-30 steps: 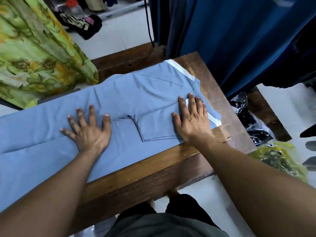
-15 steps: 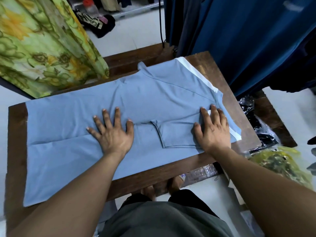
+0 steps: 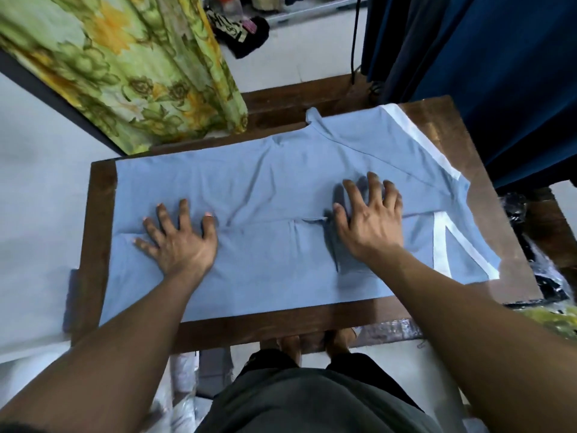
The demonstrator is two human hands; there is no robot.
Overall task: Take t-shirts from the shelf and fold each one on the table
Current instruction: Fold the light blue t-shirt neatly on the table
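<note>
Right under your palms lies the light blue t-shirt (image 3: 268, 182), spread lengthwise across the wooden table (image 3: 96, 220), its long side edges folded in so they meet along a seam-like line running between your two hands. Your left hand (image 3: 179, 242) lies flat on the cloth with the fingers spread wide and straight, pressing the fabric down and gripping nothing. Your right hand (image 3: 370, 220) is open too, fingers fanned, but the fingertips look slightly lifted and bent, and a dark shadow sits beneath the palm, so you cannot tell whether it rests fully on the shirt or hovers just above it; it holds nothing. Between your hands a small folded flap edge shows on the central line. Beyond your right hand the shirt widens towards the sleeve, where a white band (image 3: 415, 135) trims the far edge and a second white stripe (image 3: 443, 239) forms a V on the near side. The cloth is a smooth, matte knit with soft creases radiating from your right fingertips and a shallow wrinkle by your left little finger. The table is dark brown, glossy wood with a straight front edge just beside your forearms. Past your left hand hangs a green and yellow floral fabric (image 3: 125, 73); past your right hand hangs deep blue cloth (image 3: 499, 73). To the right of your right arm, crinkled plastic bags (image 3: 540, 270) lie on the floor.
</note>
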